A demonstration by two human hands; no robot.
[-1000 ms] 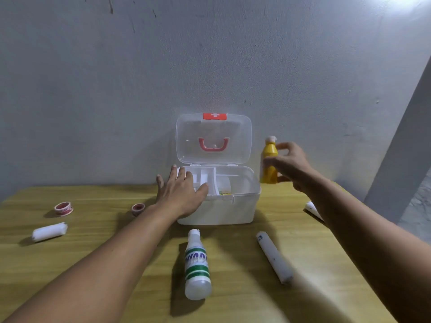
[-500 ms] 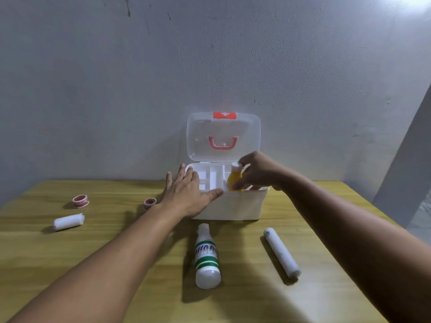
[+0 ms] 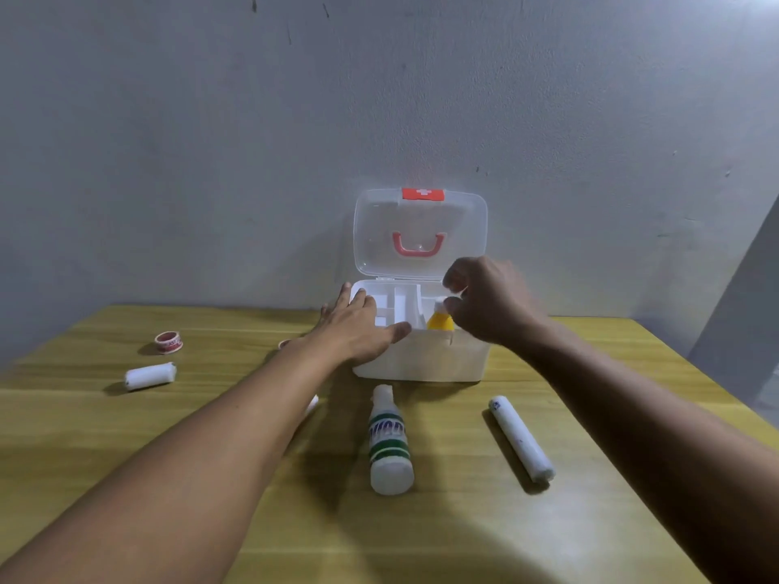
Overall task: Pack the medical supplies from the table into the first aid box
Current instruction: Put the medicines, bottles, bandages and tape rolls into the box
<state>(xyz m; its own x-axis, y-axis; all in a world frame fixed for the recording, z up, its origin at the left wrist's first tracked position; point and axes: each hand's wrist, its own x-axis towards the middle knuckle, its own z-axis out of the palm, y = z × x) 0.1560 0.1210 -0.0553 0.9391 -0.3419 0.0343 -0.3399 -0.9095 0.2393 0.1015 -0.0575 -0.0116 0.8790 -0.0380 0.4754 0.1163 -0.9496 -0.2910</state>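
Note:
The white first aid box [image 3: 421,360] stands at the back of the wooden table [image 3: 463,537], its clear lid [image 3: 379,229] upright. A yellow bottle [image 3: 440,322] stands in the box's right compartment. My right hand [image 3: 493,305] hovers just over its white cap, fingers loosely curled and apart. My left hand [image 3: 354,326] lies flat on the box's front left corner, thumb along the rim. On the table lie a white bottle with green stripes [image 3: 390,440], a long white roll [image 3: 520,438], a short bandage roll [image 3: 150,376] and a red-printed tape roll [image 3: 168,342].
A second small tape roll [image 3: 284,343] peeks out behind my left wrist, and a white item [image 3: 312,404] is mostly hidden under my left forearm. A grey wall stands right behind the box. The table's right edge runs close to my right arm.
My right hand carried the yellow bottle from beside the box into the right compartment and has loosened off it. My left hand stayed on the box's corner.

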